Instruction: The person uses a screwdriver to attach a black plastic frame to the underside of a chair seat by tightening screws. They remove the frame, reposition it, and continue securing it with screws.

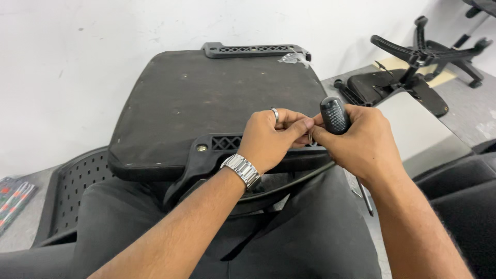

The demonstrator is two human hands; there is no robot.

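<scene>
An upturned black chair seat (206, 98) rests on my lap, its dusty underside facing up. A black plastic bracket (217, 147) with a bolt head runs along its near edge. My left hand (271, 137), with a ring and a metal watch, pinches a small metal part at the bracket's right end. My right hand (361, 142) meets it fingertip to fingertip and also holds a screwdriver (335, 114), whose black knurled handle points up and whose shaft (365, 195) hangs down below the palm.
A second black bracket (256, 49) lies along the seat's far edge by the white wall. A black chair base with castors (426, 51) and another seat part (382, 85) lie at the right. A perforated black chair back (77, 186) sits at my left.
</scene>
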